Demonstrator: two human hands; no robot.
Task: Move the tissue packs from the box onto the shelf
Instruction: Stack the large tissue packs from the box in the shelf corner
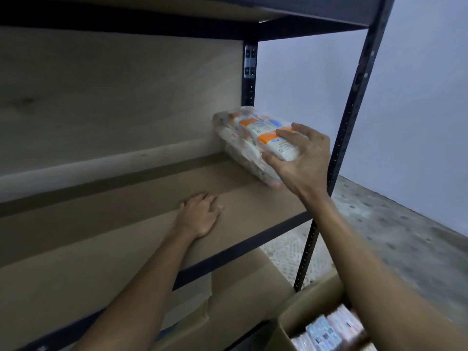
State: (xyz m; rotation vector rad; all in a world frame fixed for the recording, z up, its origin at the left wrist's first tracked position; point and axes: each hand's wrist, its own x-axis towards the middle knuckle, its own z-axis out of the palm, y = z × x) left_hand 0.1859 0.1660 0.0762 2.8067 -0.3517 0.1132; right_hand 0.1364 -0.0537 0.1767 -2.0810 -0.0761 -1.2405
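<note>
From the head view, your shelf (126, 236) is a brown board with a black front rail (240, 252) along its near edge and a pale back panel (114, 97) behind it. Most of the board to the left of the front right post (349, 110) lies bare, and a second level (177, 19) closes the space overhead. Your right hand (301, 158) grips the near end of a clear-wrapped tissue pack (253, 133), with the fingers curled over its top and the thumb under its side. The pack sits at the right end of the shelf, just left of that post and in front of the rear post (249, 72). It is tilted, and its lower edge looks to be on the board. Your left hand (200, 216) rests palm down on the board, well left of the pack and apart from it, fingers loosely spread and holding nothing. Below the rail, right at the foot of the front post, the cardboard box (311, 305) stands open. More packs (329, 330) are in it, blurred and partly hidden by your right forearm. Loose cardboard (253, 282) lies under the shelf to the left of the box, and grey floor (405, 236) runs to the right of the post.
</note>
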